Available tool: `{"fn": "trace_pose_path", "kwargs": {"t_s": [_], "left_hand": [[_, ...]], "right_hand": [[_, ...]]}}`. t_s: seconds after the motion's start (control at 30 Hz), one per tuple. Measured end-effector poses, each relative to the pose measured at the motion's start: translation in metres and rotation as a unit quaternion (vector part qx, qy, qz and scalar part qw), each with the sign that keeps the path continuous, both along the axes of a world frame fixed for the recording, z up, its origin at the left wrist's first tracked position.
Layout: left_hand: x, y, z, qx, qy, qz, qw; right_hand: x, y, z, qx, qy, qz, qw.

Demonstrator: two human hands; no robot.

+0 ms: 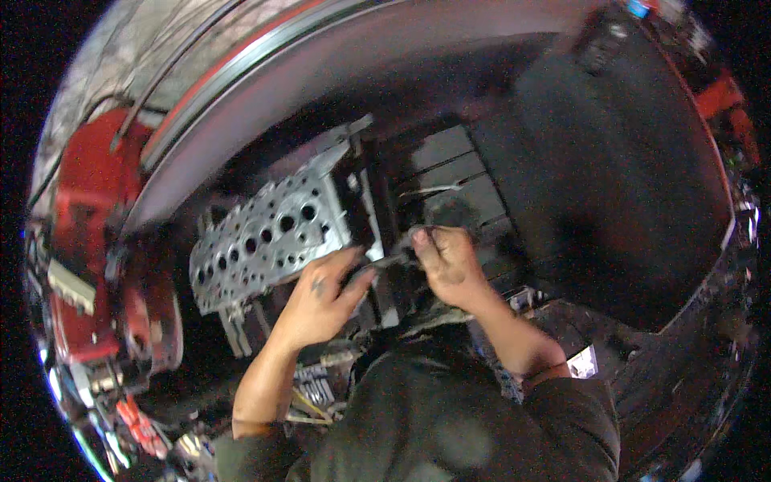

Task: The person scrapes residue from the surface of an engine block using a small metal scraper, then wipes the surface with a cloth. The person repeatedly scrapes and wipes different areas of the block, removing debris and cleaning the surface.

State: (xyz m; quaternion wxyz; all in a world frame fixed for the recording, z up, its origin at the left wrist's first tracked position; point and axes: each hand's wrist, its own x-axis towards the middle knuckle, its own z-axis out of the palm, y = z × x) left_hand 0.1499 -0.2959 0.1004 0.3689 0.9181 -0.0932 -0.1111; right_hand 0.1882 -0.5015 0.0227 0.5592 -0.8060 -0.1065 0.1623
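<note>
A silver engine cylinder head (269, 229) with rows of round dark holes lies tilted ahead and to the left. At its right end, my two hands meet over a short, dark, narrow part (391, 261), too blurred to name more exactly. My left hand (321, 297) pinches the part's left end between thumb and fingers. On the other end, my right hand (448, 265) is closed, its thumb pressed to the fingers. The hands partly hide the part.
A red machine (100, 233) stands at the far left. Grey flat panels (454, 165) lie beyond my right hand, with a large dark board or cover (614, 185) farther right. A pale, curved rim (273, 44) runs along the back. Orange-red objects (140, 426) lie at the lower left.
</note>
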Motion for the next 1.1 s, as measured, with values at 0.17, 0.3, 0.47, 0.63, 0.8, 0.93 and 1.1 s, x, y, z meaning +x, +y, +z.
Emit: {"fn": "trace_pose_path", "kwargs": {"t_s": [0.17,0.3,0.47,0.63,0.8,0.93,1.1], "left_hand": [[0.009,-0.018,-0.014,0.051,-0.144,-0.014,0.988],[0.024,-0.039,-0.036,0.132,-0.391,-0.089,0.907],[0.044,-0.058,-0.047,0.133,-0.309,-0.131,0.933],[0.038,-0.01,-0.039,0.082,-0.263,0.035,0.961],[0.014,0.066,-0.051,0.13,-0.213,0.191,0.949],[-0.008,0.094,-0.047,0.1,-0.21,0.261,0.937],[-0.009,0.109,-0.049,0.108,-0.229,0.298,0.92]], "right_hand": [[0.004,-0.002,-0.004,0.068,-0.12,0.038,0.99],[0.025,-0.005,-0.014,0.051,0.089,-0.003,0.995],[0.08,-0.037,-0.042,0.172,0.094,-0.153,0.968],[0.193,-0.19,-0.085,-0.002,-0.099,-0.529,0.843],[0.267,-0.354,-0.108,-0.282,-0.152,-0.712,0.625],[0.282,-0.389,-0.108,-0.568,-0.152,-0.607,0.535],[0.323,-0.374,-0.121,-0.64,-0.099,-0.383,0.659]]}}
